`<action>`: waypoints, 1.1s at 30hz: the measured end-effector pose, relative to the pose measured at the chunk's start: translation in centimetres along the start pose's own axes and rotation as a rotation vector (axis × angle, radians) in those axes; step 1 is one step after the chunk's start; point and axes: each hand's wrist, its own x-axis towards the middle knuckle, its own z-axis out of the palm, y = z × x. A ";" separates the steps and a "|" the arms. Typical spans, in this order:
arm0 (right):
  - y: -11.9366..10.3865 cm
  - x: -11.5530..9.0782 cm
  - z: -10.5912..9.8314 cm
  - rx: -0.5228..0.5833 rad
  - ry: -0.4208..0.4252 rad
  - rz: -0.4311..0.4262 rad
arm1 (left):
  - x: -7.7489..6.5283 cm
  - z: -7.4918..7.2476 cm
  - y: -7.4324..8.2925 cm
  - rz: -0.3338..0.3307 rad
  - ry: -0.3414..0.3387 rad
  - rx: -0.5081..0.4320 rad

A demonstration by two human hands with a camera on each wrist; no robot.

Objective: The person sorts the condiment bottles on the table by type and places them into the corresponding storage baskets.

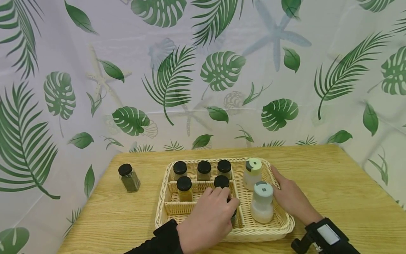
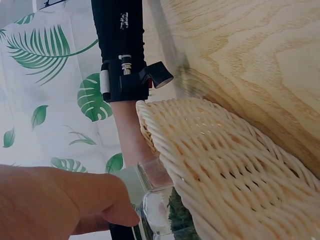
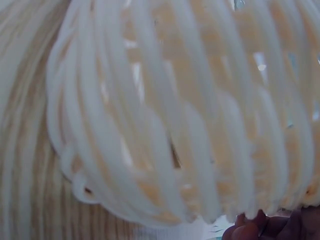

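Observation:
My left hand (image 1: pixel 210 215) reaches into the front right compartment of a wicker basket (image 1: pixel 253 235) and holds a small glass jar (image 2: pixel 182 217) with dark green contents by its black-lid end. The fingers cover most of that jar in the head view. My right hand (image 1: pixel 293 197) grips the basket's right rim, its fingertips partly hidden by the weave. Close to it inside the basket stand a white-lidded shaker bottle (image 1: pixel 262 204) and a yellow-green-lidded one (image 1: pixel 252 174). Directly beyond the left hand is a black-lidded jar (image 1: pixel 221 181).
Several black-lidded jars, including a yellow spice jar (image 1: pixel 185 190), stand in the basket's divided compartments. Another jar of dark herbs (image 1: pixel 130 180) stands alone on the wooden table (image 1: pixel 104 211), left of the basket. A leaf-patterned cloth (image 1: pixel 190 88) hangs behind.

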 end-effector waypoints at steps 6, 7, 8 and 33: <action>0.0 0.0 0.0 0.001 -0.003 0.004 | 0.0 -0.1 0.1 -0.009 -0.014 0.014; 0.0 0.0 0.0 0.001 -0.003 0.004 | 0.0 -0.1 0.1 -0.011 -0.018 0.023; 0.0 0.0 0.0 0.003 -0.003 0.003 | 0.0 -0.1 0.1 -0.014 -0.019 0.031; 0.1 0.1 0.2 0.015 0.003 -0.001 | -0.7 0.5 0.0 -0.076 -0.020 0.003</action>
